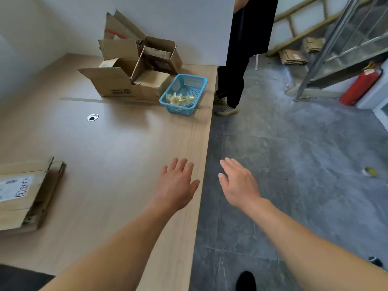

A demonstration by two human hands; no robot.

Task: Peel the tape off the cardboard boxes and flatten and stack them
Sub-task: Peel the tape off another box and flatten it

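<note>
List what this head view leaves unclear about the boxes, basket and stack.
Head view: flattened stack: cut off by left edge; label print too small.
Head view: open boxes: insides hidden by raised flaps.
Head view: blue basket: pale scraps too small to identify.

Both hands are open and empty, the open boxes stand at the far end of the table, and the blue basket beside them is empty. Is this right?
No. The head view shows the blue basket is not empty: crumpled pieces, likely tape, lie in it. The rest stands: left hand and right hand open and empty, open boxes at the far end of the table.
</note>
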